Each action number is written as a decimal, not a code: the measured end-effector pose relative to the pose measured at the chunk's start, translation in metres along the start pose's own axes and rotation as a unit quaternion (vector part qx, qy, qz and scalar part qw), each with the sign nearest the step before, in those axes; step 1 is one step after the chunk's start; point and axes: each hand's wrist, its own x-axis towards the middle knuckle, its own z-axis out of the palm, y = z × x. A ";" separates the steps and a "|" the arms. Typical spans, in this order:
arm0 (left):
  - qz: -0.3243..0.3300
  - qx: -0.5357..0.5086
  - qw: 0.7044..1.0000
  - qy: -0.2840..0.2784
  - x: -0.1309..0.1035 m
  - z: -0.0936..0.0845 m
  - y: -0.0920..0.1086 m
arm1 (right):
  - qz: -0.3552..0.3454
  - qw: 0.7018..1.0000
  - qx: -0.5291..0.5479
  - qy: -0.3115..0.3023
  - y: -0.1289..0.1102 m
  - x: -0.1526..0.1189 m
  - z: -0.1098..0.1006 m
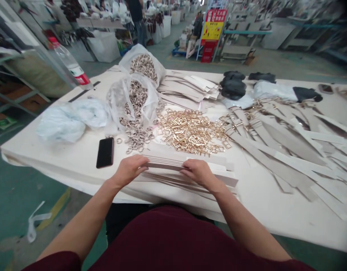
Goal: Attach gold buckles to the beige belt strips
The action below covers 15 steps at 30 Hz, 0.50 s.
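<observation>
Grey-beige strips (165, 162) at the table's (258, 205) near side, just short of the gold buckles (194, 131), long axis running left-right between my hands: left hand (130, 169) pinched closed at their left end, right hand (199, 172) likewise pinched partway along.

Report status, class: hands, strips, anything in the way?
Left hand, right hand: both gripping brown strip. More strips on near side. Gold buckles piled just beyond, not blocking.

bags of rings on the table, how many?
2: the front bag, with loose rings spilled onto the table; the rear bag, just behind, partly hidden by it. No third shows.
</observation>
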 end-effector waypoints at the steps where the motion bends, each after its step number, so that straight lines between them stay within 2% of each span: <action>1: -0.014 -0.027 1.000 0.001 -0.005 -0.004 -0.004 | 0.022 1.000 0.013 -0.006 0.007 -0.006 -0.006; 3: -0.055 -0.102 0.993 0.003 -0.015 -0.010 -0.011 | 0.062 0.996 0.049 -0.029 0.024 -0.020 -0.019; 5: -0.128 -0.189 0.973 0.022 -0.023 -0.013 -0.013 | 0.087 0.990 0.097 -0.060 0.039 -0.033 -0.031; 7: -0.216 -0.275 0.935 0.061 -0.026 -0.011 -0.008 | 0.107 0.981 0.132 -0.092 0.045 -0.042 -0.040; 9: -0.269 -0.354 0.892 0.084 -0.024 -0.003 0.007 | 0.112 0.977 0.144 -0.107 0.039 -0.042 -0.043; 10: -0.274 -0.391 0.875 0.079 -0.020 0.002 0.018 | 0.104 0.977 0.151 -0.106 0.031 -0.038 -0.041; 12: -0.247 -0.450 0.858 0.033 -0.007 0.017 0.044 | 0.066 0.978 0.172 -0.102 0.009 -0.025 -0.033; 13: -0.226 -0.464 0.856 0.015 0.000 0.024 0.055 | 0.042 0.976 0.187 -0.104 -0.003 -0.017 -0.027; 15: -0.193 -0.458 0.868 0.021 0.014 0.037 0.073 | 0.014 0.966 0.227 -0.119 -0.022 -0.001 -0.014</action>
